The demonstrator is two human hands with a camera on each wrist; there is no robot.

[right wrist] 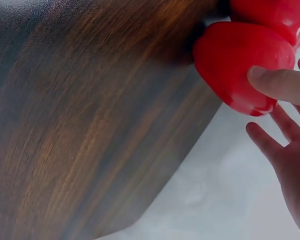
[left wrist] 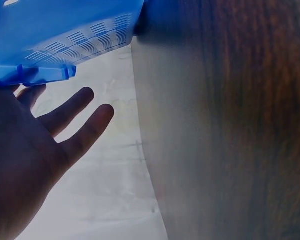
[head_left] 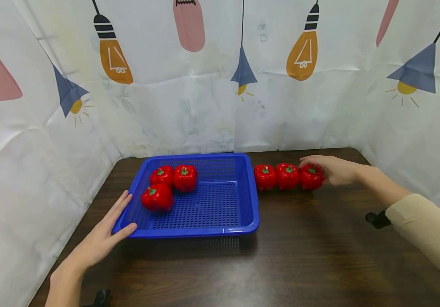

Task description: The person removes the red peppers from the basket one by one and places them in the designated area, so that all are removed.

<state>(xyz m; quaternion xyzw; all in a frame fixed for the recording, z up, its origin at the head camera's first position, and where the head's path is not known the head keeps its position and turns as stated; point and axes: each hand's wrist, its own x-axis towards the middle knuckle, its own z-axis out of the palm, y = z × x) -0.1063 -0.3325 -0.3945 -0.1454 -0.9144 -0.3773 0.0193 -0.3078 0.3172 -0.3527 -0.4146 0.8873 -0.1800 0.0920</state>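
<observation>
A blue plastic basket point(head_left: 220, 232) stands on the table, with three red bell peppers point(head_left: 157, 198) grouped in its left part. My left hand point(head_left: 97, 241) rests against the basket's left front corner, thumb at the front rim and fingers stretched along the left side. In the left wrist view, the fingers point(left wrist: 97, 125) spread out below the basket's rim. To the right of the basket, three more red bell peppers stand in a row. My right hand point(head_left: 335, 168) holds the rightmost bell pepper point(head_left: 312, 178); its thumb point(right wrist: 275, 82) lies on the pepper's side in the right wrist view.
The row's other peppers, the left one point(head_left: 265, 177) and the middle one point(head_left: 287, 176), stand between the basket and my right hand. The dark wooden table point(head_left: 300, 256) reaches a white patterned cloth point(head_left: 212, 115) at the back and sides.
</observation>
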